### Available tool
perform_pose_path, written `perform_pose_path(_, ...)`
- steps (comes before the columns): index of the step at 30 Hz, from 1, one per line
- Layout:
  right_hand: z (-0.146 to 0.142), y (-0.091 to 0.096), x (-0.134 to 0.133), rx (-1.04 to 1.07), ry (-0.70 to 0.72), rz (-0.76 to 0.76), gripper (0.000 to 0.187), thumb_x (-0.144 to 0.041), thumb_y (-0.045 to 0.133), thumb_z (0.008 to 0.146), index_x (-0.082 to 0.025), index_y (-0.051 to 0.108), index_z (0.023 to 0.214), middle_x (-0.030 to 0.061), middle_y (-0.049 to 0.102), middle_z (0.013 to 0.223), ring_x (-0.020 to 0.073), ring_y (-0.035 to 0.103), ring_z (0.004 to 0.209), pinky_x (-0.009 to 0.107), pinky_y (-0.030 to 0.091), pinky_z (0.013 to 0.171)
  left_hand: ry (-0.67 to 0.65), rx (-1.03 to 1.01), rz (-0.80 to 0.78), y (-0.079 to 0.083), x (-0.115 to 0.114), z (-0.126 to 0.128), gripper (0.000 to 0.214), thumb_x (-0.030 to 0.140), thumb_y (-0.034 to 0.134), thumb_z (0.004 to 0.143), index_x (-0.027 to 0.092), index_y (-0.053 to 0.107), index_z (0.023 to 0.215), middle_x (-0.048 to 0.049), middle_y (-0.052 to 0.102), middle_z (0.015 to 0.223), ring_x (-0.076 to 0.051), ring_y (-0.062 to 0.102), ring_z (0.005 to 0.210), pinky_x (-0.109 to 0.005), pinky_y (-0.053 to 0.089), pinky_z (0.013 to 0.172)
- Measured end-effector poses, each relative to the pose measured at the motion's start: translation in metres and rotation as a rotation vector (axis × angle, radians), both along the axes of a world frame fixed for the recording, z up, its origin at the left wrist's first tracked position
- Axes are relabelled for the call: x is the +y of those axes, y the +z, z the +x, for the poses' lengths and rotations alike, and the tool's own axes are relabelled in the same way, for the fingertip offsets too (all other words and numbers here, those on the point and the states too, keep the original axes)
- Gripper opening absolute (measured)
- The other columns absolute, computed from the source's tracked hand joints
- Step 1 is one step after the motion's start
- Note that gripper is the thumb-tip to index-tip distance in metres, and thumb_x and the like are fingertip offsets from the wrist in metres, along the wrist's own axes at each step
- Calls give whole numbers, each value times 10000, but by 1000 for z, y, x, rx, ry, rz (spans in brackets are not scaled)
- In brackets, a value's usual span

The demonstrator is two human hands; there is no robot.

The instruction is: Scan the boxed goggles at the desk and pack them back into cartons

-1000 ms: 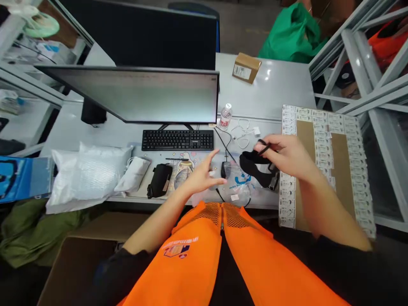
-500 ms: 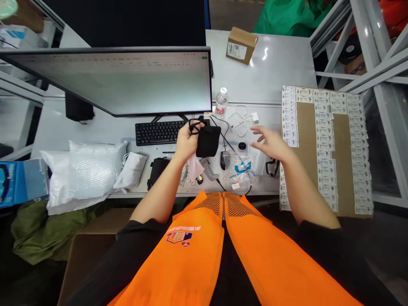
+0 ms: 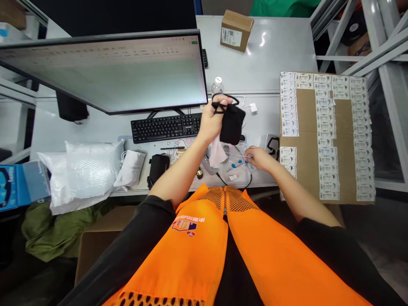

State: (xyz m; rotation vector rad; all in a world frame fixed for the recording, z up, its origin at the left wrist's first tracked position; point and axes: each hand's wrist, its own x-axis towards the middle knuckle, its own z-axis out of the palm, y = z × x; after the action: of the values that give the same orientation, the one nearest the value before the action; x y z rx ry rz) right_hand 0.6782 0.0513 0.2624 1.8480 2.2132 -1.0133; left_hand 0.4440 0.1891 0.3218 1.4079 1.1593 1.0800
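My left hand (image 3: pixel 211 120) is raised above the desk, closed on a black drawstring pouch (image 3: pixel 232 123) by its cords, with a pale pink cloth (image 3: pixel 217 154) hanging under the palm. My right hand (image 3: pixel 257 157) rests lower, at the desk's front edge, its fingers pinching a clear plastic bag with blue print (image 3: pixel 237 162). A black pair of glasses (image 3: pixel 272 146) lies just right of that hand. A black mouse is mostly hidden behind my left wrist.
A monitor (image 3: pixel 105 68) and black keyboard (image 3: pixel 165 126) stand to the left. White padded bags (image 3: pixel 83 170), a black case (image 3: pixel 158 167), a water bottle (image 3: pixel 217 86), a white cable (image 3: pixel 251 108), a small carton (image 3: pixel 236 29) and a label-covered cardboard sheet (image 3: pixel 325 131) surround the hands.
The black pouch passed from my right hand to my left, which lifted it up and right. My right hand dropped down to the clear plastic bag and pinched it.
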Motion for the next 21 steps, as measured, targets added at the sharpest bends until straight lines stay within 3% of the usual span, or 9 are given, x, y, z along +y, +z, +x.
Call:
perform_pose_path(4,0,1,-4,94,-28,6,109,-145,686,894,-180,774,948,118,758,1055,252,706,917,323,519,883,-47,-5,-27,3,18,42,200,386,623,1047,248,742,1130,-58,743,1262,-254,659,1320,-338,511,1054)
perform_pose_path(9,6,1,5,250,-153,-39,83,-239,704,860,-189,764,887,80,779,934,235,688,852,318,511,820,-173,-113,-153,-24,17,77,157,262,604,1016,190,741,1045,-75,775,1162,-237,675,1242,-326,476,1098)
perform_pose_path(14,16,-7,14,381,-276,-105,160,-325,694,798,-190,769,842,17,715,723,193,626,717,297,480,719,-247,-124,-464,-53,0,80,150,142,579,974,158,702,891,-33,722,835,-181,681,884,-284,529,914)
perform_pose_path(17,21,-15,15,419,-319,-127,208,-391,728,767,-194,751,828,16,711,704,189,617,685,294,472,679,-259,-94,-570,-57,-4,75,166,134,591,977,164,684,843,12,596,656,-157,585,664,-288,523,757)
perform_pose_path(21,25,-23,14,453,-327,-127,260,-448,743,757,-204,742,846,28,730,743,198,630,699,294,475,662,-238,-63,-619,-56,-3,70,198,97,583,965,167,693,816,29,529,587,-145,502,555,-307,498,688)
